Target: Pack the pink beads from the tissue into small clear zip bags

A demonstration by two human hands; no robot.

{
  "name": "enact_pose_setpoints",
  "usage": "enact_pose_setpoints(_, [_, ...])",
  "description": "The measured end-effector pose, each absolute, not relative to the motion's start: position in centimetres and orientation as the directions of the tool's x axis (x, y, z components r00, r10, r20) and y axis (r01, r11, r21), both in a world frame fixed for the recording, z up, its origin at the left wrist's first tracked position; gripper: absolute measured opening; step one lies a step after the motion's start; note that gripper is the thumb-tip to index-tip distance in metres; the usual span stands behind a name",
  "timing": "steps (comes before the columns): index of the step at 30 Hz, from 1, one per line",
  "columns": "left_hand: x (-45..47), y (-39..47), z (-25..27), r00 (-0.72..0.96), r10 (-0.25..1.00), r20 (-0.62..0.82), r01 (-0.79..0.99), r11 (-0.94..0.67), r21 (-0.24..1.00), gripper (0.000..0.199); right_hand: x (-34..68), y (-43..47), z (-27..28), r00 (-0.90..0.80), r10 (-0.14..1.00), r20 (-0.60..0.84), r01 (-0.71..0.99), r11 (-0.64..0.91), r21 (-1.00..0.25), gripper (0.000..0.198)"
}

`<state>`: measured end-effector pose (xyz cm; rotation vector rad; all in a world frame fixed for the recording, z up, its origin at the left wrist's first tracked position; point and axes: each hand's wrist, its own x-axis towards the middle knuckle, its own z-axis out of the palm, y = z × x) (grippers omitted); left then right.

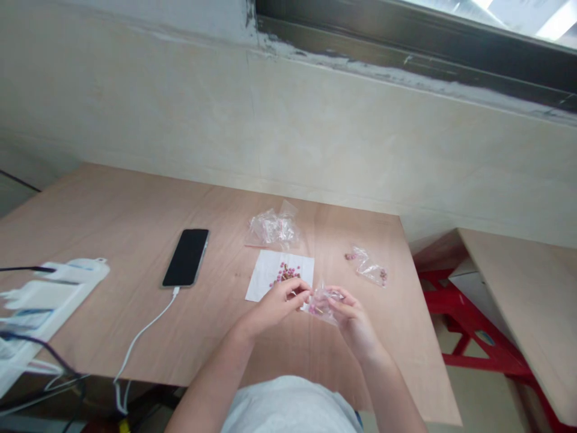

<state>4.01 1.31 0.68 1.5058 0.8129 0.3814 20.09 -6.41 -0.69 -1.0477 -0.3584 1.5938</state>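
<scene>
A small clear plastic bag [321, 304] with a few pink and gold pieces inside is held up over the table's front part. My right hand [349, 310] pinches its right side between thumb and fingers. From the left, my left hand [285, 296] has its fingers curled and its fingertips closed at the bag's left edge. Under and behind my left hand lies a white sheet of paper [259, 279], bearing a loose pile of small pink and gold beads [286, 272]. The lower part of the pile is hidden by my left hand.
A heap of clear plastic bags [273, 228] lies behind the paper. Filled small bags [370, 267] rest at the right. A phone [186, 258] with a white cable [144, 329] lies left, near a power strip [85, 285]. A red stool [473, 319] stands beyond the right edge.
</scene>
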Motion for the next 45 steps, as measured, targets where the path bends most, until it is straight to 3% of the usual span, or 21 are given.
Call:
enact_pose_setpoints(4, [2.8, 1.6, -0.2, 0.612, 0.760, -0.218, 0.271, 0.056, 0.961, 0.027, 19.0, -6.0, -1.2, -0.069, 0.902, -0.426, -0.649, -0.365, -0.667, 0.024])
enact_pose_setpoints(9, [2.0, 1.8, -0.3, 0.656, 0.696, -0.291, 0.297, 0.115, 0.948, 0.025, 18.9, -5.4, -2.0, -0.079, 0.901, -0.427, -0.606, -0.384, -0.697, 0.026])
enact_pose_setpoints(11, [1.9, 1.8, -0.2, 0.646, 0.704, -0.295, 0.295, 0.126, 0.947, 0.022, 18.9, -5.2, -2.7, 0.004, 0.890, -0.457, -0.535, -0.384, -0.753, 0.031])
enact_pose_setpoints(13, [1.9, 1.8, -0.1, 0.630, 0.722, -0.286, 0.291, 0.121, 0.949, 0.021, 19.0, -5.0, -3.4, 0.205, 0.865, -0.459, -0.397, -0.355, -0.847, 0.036])
enact_pose_setpoints(16, [2.1, 1.6, -0.1, 0.620, 0.730, -0.288, 0.308, 0.110, 0.945, 0.019, 18.8, -5.1, -3.4, 0.479, 0.825, -0.298, -0.090, -0.292, -0.952, 0.035])
enact_pose_setpoints(19, [2.6, 1.2, -0.1, 0.635, 0.722, -0.274, 0.333, 0.064, 0.941, 0.018, 18.1, -5.5, -2.1, 0.293, 0.913, -0.282, 0.030, -0.304, -0.952, 0.026])
enact_pose_setpoints(22, [3.0, 0.7, -0.2, 0.664, 0.702, -0.257, 0.358, 0.004, 0.934, 0.013, 17.0, -5.6, -0.9, 0.018, 0.931, -0.364, -0.038, -0.364, -0.931, 0.032])
enact_pose_setpoints(25, [2.8, 0.2, -0.3, 0.692, 0.673, -0.262, 0.371, -0.019, 0.929, 0.012, 16.7, -5.6, -0.7, -0.112, 0.917, -0.384, -0.095, -0.395, -0.914, 0.035])
enact_pose_setpoints(30, [2.1, -0.2, -0.7, 0.748, 0.548, -0.374, 0.308, 0.213, 0.927, 0.018, 17.6, -5.5, -1.0, -0.309, 0.879, -0.363, -0.019, -0.388, -0.922, 0.030])
enact_pose_setpoints(33, [2.1, -0.1, -0.9, 0.746, 0.527, -0.407, 0.262, 0.330, 0.907, 0.019, 17.9, -5.6, -0.9, -0.280, 0.874, -0.398, 0.049, -0.401, -0.915, 0.025])
enact_pose_setpoints(35, [2.1, 0.1, -1.1, 0.681, 0.601, -0.418, 0.302, 0.290, 0.908, 0.015, 17.9, -5.6, -1.0, -0.178, 0.880, -0.441, 0.118, -0.426, -0.897, 0.023])
enact_pose_setpoints(39, [1.9, 0.5, -1.4, 0.536, 0.789, -0.302, 0.461, 0.027, 0.887, 0.011, 17.6, -5.7, -1.6, 0.005, 0.882, -0.471, 0.267, -0.455, -0.850, 0.017])
enact_pose_setpoints(42, [2.1, 0.4, -1.6, 0.558, 0.798, -0.229, 0.500, -0.103, 0.860, 0.008, 16.8, -5.6, -1.7, 0.062, 0.903, -0.426, 0.332, -0.421, -0.844, 0.016])
enact_pose_setpoints(45, [2.7, 0.0, -2.0, 0.633, 0.757, -0.163, 0.442, -0.180, 0.879, 0.026, 15.8, -5.5, -1.1, 0.039, 0.932, -0.361, 0.346, -0.352, -0.870, 0.016])
